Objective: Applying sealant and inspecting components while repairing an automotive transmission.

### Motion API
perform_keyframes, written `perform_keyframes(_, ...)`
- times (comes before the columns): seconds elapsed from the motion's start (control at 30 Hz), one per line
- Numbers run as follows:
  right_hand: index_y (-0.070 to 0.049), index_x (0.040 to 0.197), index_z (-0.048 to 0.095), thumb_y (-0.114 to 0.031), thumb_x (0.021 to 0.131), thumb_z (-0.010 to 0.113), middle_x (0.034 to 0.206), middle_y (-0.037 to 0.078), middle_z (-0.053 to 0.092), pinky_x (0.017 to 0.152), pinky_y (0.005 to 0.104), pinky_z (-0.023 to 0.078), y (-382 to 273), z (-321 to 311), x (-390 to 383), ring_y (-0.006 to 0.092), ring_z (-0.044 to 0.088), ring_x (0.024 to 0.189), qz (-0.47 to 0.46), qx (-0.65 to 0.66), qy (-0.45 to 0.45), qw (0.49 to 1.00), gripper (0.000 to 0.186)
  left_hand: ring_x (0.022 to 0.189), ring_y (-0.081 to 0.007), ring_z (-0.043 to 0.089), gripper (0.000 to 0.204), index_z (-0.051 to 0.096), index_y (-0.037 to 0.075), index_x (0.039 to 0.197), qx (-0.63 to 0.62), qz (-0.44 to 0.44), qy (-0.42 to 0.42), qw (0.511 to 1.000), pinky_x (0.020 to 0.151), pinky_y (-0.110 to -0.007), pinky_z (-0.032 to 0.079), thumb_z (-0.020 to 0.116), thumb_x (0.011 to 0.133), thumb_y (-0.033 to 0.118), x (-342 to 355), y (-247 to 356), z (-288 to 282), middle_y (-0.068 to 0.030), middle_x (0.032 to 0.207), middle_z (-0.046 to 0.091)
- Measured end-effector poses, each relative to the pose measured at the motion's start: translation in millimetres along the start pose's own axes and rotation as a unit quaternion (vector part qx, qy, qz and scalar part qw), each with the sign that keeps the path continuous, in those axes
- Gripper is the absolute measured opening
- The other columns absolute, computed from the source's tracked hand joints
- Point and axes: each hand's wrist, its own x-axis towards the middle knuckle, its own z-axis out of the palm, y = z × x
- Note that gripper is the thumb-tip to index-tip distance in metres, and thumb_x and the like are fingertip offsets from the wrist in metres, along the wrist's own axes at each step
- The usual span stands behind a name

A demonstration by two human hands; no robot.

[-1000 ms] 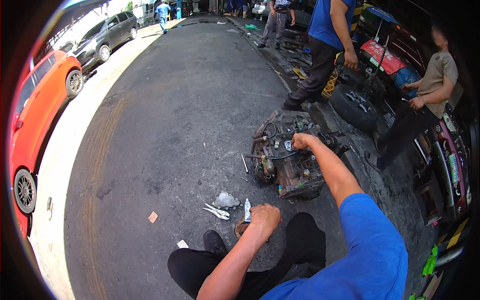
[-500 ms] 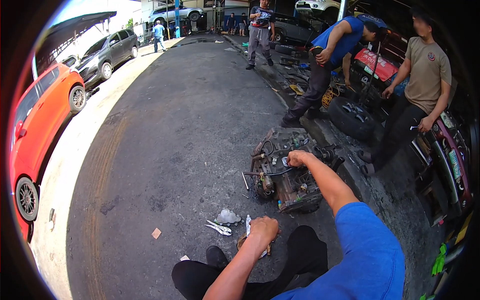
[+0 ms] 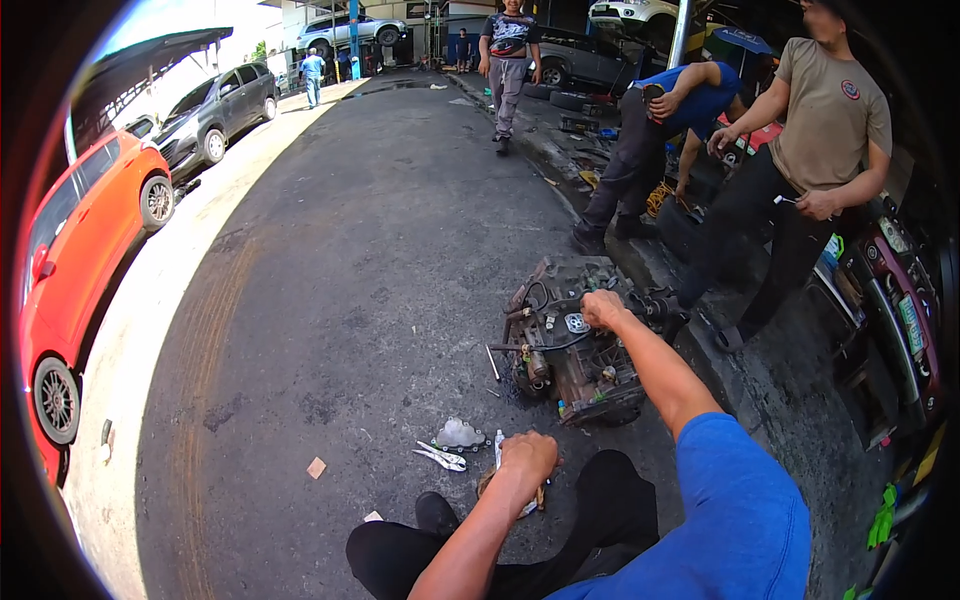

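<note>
A greasy automotive gearbox [image 3: 560,365] lies on the dark pavement ahead of me. My right hand [image 3: 602,309] reaches over its top, fingers curled beside a small pale metal fitting [image 3: 577,323]; what the fingers grip is hidden. Close to my knees is my left hand [image 3: 530,457], closed, its contents hidden from above. A slim white tube [image 3: 498,440] shows just left of that hand, and a brownish item [image 3: 486,482] peeks out below it. Silver locking pliers [image 3: 441,457] lie farther left, by a pale metal cover [image 3: 460,434] with a scalloped edge.
A thin metal rod [image 3: 492,362] lies left of the gearbox, and a cardboard scrap [image 3: 316,467] farther left. At the right, a person in a tan shirt [image 3: 830,120] holds a small tool; another in blue [image 3: 690,85] bends over. A red car [image 3: 90,230] stands left.
My right hand has shifted slightly right and up, exposing more of the pale fitting. The tan-shirted person has stepped closer to the gearbox, and a person at the back has walked nearer. My left hand stays put.
</note>
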Motion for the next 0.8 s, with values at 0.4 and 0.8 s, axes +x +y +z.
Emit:
perform_keyframes(0.4,-0.003,0.109,0.060,-0.023,0.092,0.060,0.093,0.017,0.067,0.081,0.0335,0.047,-4,-60,-143,0.0215,0.064,0.089,0.023,0.446,0.262,0.856,0.026,0.107,-0.0375,0.063,0.047,0.065,0.002,0.114,-0.025,0.047,0.036,0.998,0.089,-0.045,0.052,0.061,0.091,0.043,4,-3,-9,-0.0232,0.112,0.066)
perform_keyframes(0.8,0.005,0.139,0.040,-0.021,0.098,0.050,0.136,0.019,0.048,0.110,0.0335,0.029,-110,-19,-219,0.0271,0.043,0.130,-0.078,0.643,0.201,0.735,0.050,0.091,-0.0169,0.063,0.047,0.053,-0.009,0.121,-0.597,0.106,0.110,0.788,0.075,-0.031,0.055,0.057,0.099,0.032,22,18,-16,-0.0143,0.105,0.064)
